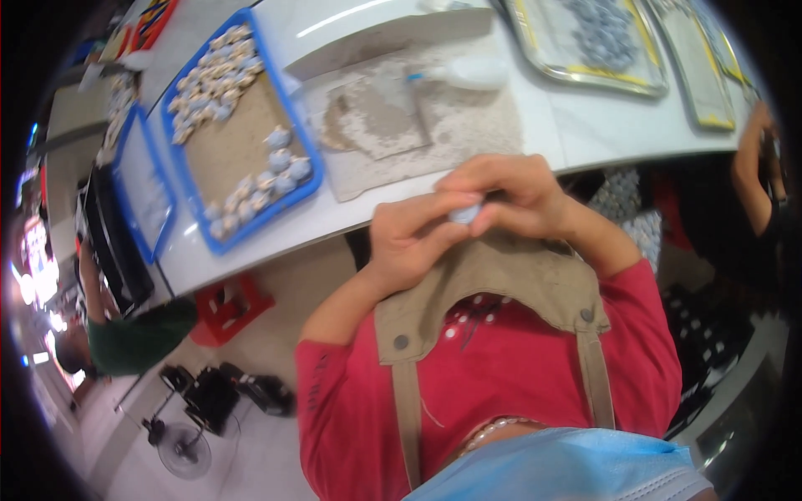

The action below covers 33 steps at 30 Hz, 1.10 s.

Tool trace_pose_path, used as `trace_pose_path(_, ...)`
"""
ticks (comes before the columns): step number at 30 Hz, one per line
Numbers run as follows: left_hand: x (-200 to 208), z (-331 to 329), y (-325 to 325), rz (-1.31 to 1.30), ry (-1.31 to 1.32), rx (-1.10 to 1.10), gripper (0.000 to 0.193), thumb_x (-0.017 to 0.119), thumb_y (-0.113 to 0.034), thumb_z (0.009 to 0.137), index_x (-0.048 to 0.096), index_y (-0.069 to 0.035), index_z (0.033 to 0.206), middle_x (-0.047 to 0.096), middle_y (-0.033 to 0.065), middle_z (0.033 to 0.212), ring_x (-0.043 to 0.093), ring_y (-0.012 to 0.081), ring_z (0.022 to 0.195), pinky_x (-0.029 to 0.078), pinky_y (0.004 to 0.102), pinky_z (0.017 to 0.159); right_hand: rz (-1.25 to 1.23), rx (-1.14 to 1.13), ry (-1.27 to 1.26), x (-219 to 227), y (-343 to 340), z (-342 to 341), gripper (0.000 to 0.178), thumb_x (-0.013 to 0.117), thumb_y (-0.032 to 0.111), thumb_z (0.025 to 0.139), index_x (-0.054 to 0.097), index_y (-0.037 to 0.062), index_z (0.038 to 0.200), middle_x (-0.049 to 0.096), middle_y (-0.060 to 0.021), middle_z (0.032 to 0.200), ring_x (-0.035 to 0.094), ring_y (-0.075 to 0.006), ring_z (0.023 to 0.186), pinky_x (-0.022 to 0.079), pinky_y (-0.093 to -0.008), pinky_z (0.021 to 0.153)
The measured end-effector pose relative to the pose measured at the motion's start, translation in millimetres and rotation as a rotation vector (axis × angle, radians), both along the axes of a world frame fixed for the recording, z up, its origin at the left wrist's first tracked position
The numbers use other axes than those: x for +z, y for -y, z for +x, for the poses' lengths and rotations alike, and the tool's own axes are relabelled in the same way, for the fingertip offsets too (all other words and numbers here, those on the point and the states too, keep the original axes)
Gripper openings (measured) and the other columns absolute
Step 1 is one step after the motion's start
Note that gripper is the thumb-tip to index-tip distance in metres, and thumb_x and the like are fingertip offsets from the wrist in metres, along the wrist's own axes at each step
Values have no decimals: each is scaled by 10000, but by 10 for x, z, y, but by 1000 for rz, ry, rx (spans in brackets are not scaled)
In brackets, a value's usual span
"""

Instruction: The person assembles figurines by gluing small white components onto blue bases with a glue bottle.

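Close to my chest, at the near edge of the table, both my hands meet around a small pale blue-grey piece [464,214]. My left hand [418,235] pinches it from the left with thumb and fingers. From the other side my right hand [520,199] closes on the same piece, its thumb pressed against it. Fingers cover most of the piece, so its full shape is hidden. Left of my hands lies a blue-rimmed tray [307,138] with many small cream and blue-grey figures [219,77] at its far end and along its near side.
Ahead lies a dusty cardboard sheet [359,171] with a smaller board [380,117] and a white squeeze bottle [478,73] on it. Metal trays [601,82] stand far right, one bearing blue-grey pieces. Other people sit left [138,334] and right [752,171]. A red stool [230,313] stands below.
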<state>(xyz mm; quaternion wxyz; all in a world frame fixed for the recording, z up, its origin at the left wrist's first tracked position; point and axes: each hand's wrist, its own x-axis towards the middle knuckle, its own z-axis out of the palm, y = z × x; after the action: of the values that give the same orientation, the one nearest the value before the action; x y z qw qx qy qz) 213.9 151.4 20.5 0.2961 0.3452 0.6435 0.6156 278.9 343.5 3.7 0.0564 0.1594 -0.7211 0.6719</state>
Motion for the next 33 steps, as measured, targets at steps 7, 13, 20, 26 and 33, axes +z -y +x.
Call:
trace_pose_path(7,56,-327,247,-41,-182,20,293,679,-81,789,646,-46,1079,684,95,935,640,150,723,495,253,663,-42,42,132,68,163,-151,374,729,87,736,621,14,1086,641,-119,1070,602,-213,1003,458,-319,889)
trace_pose_path(13,25,-1355,970,-536,-699,626,301,681,-149,793,649,-73,1082,678,130,895,629,186,696,488,286,631,25,-200,312,112,75,-122,323,611,46,822,587,8,1142,650,-86,1074,593,-174,1018,449,-298,895)
trace_pose_path(20,141,-1712,1039,-922,-579,600,251,659,-211,812,640,-93,1032,666,114,827,632,234,716,481,332,678,114,-390,288,142,-132,-70,194,592,66,867,630,-21,1036,671,-83,973,610,-136,919,461,-263,834)
trace_pose_path(26,-133,-2299,1041,-830,-1162,539,247,669,-118,769,598,-101,1005,626,90,938,597,276,883,479,380,736,452,-630,92,190,-284,-362,137,636,90,843,663,19,957,672,-75,906,620,-155,861,463,-267,780)
trace_pose_path(33,-5,-1984,894,-486,-825,712,276,603,-123,860,553,-41,1119,620,104,961,618,216,909,510,334,736,1099,-774,-232,-28,-536,-560,313,697,200,772,626,99,1060,635,-83,928,537,-271,986,380,-387,808)
